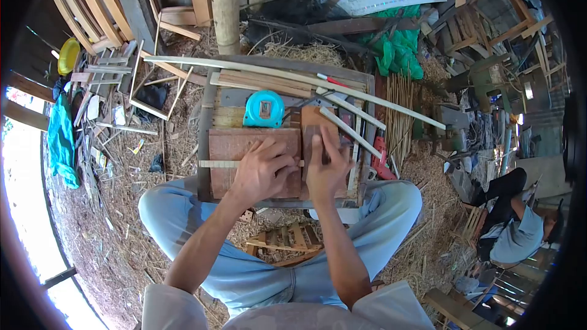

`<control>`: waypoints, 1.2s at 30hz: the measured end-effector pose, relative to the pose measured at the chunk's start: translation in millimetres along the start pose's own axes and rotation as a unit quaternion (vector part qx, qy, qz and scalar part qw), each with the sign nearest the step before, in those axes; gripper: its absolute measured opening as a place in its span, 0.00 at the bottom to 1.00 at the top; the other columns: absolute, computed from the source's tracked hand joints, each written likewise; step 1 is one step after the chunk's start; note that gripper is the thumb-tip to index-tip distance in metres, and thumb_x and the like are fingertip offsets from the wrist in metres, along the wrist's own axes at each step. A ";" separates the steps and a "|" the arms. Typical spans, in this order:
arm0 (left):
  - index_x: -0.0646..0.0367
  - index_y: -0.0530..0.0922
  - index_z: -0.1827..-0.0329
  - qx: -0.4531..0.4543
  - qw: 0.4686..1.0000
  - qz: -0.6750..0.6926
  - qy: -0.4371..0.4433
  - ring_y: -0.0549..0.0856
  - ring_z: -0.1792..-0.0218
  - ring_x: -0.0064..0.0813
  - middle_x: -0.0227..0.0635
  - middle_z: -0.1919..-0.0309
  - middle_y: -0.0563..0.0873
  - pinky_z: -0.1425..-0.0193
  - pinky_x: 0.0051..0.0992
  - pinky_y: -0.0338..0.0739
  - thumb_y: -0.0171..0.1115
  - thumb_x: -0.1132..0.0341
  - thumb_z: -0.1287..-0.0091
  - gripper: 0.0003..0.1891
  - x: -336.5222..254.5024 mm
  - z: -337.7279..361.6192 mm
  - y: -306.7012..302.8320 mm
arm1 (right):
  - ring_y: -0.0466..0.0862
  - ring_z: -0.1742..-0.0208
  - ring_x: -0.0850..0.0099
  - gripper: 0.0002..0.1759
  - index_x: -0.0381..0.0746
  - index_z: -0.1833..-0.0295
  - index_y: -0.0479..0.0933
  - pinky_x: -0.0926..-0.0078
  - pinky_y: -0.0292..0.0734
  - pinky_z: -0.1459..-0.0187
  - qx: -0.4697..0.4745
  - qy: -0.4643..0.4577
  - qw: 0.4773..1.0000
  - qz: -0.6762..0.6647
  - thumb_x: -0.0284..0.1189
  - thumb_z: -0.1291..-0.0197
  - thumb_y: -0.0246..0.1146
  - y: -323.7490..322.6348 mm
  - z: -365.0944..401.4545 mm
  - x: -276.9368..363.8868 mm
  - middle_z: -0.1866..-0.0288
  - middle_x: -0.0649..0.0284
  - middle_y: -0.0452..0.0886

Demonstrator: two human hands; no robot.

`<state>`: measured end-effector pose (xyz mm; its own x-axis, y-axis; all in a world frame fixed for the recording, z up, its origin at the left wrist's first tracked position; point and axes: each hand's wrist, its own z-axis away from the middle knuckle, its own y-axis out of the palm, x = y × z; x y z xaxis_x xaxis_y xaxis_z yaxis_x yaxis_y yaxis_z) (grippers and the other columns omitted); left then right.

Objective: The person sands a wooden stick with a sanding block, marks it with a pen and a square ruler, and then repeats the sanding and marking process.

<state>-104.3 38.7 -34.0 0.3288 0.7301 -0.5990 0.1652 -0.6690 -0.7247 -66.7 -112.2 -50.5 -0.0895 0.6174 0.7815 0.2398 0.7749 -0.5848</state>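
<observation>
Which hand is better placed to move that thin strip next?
Probably the left hand: it is right at the strip, while the right hand is beyond the strip's right end.

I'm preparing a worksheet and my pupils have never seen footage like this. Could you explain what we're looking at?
There is no machine here, only one picture, taken by a camera worn on a person's head, looking forward and down. The bare left hand and right hand belong to that person, seated at a low worktable. On it lie a turquoise tape measure, wooden strips and a reddish-brown board. The left hand is over a thin, pale strip across that board; the right is at an orange-brown wooden piece. Blur hides how firmly either grips. Another person is at the far right.
</observation>
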 end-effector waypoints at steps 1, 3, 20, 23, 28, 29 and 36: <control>0.55 0.83 0.69 -0.007 1.000 0.005 0.002 0.80 0.57 0.36 0.32 0.65 0.78 0.53 0.37 0.76 0.73 0.69 0.48 0.06 0.2 0.5 1.4 | 0.78 0.58 0.64 0.16 0.47 0.42 0.87 0.61 0.60 0.40 0.004 -0.014 1.000 0.000 0.35 0.33 0.69 -8.8 14.6 -8.3 0.53 0.59 0.90; 0.55 0.83 0.70 -0.021 1.000 0.004 0.012 0.80 0.57 0.36 0.32 0.65 0.78 0.53 0.37 0.76 0.73 0.69 0.48 0.06 2.9 -4.4 -1.7 | 0.77 0.59 0.65 0.16 0.47 0.42 0.87 0.61 0.60 0.42 0.002 -0.036 0.999 -0.004 0.35 0.33 0.69 -3.8 17.1 -13.7 0.55 0.62 0.91; 0.54 0.84 0.68 -0.002 1.000 0.005 0.015 0.80 0.59 0.38 0.33 0.67 0.78 0.55 0.39 0.76 0.74 0.70 0.48 0.07 0.9 -1.5 0.6 | 0.82 0.54 0.63 0.16 0.47 0.42 0.87 0.61 0.61 0.41 0.001 -0.009 1.000 -0.017 0.33 0.35 0.71 -8.1 16.9 -7.8 0.54 0.57 0.89; 0.55 0.83 0.69 -0.025 0.999 0.027 0.009 0.80 0.59 0.39 0.33 0.67 0.78 0.54 0.40 0.77 0.74 0.70 0.48 0.07 -0.4 -4.3 3.8 | 0.83 0.53 0.61 0.16 0.46 0.42 0.87 0.61 0.69 0.45 -0.048 -0.057 0.996 -0.056 0.32 0.35 0.70 -2.0 14.1 -14.6 0.53 0.57 0.89; 0.56 0.83 0.70 0.015 1.000 0.014 -0.018 0.81 0.58 0.38 0.32 0.67 0.78 0.55 0.40 0.76 0.74 0.71 0.49 0.07 1.0 -2.6 1.2 | 0.80 0.64 0.64 0.17 0.38 0.41 0.86 0.65 0.75 0.57 -0.023 -0.040 0.996 -0.070 0.29 0.34 0.70 -0.8 -2.7 0.7 0.65 0.55 0.83; 0.56 0.83 0.70 0.000 1.000 0.022 -0.006 0.81 0.58 0.38 0.32 0.67 0.78 0.55 0.40 0.76 0.74 0.72 0.49 0.07 0.7 -2.5 2.9 | 0.81 0.62 0.64 0.16 0.38 0.41 0.85 0.68 0.76 0.56 -0.006 -0.038 0.993 -0.109 0.28 0.33 0.69 -7.1 9.8 -7.8 0.63 0.55 0.84; 0.55 0.83 0.70 0.004 0.999 0.023 -0.021 0.81 0.59 0.38 0.32 0.68 0.78 0.55 0.38 0.77 0.74 0.72 0.49 0.07 0.2 -5.2 0.5 | 0.84 0.54 0.63 0.16 0.38 0.41 0.85 0.65 0.76 0.48 0.015 -0.041 0.993 -0.108 0.27 0.33 0.69 4.9 -16.8 0.4 0.49 0.48 0.87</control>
<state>-99.3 37.8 -32.7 0.2969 0.7032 -0.6460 0.1429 -0.7016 -0.6981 -49.3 -110.5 -49.4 -0.2154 0.4436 0.8699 0.1774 0.8938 -0.4118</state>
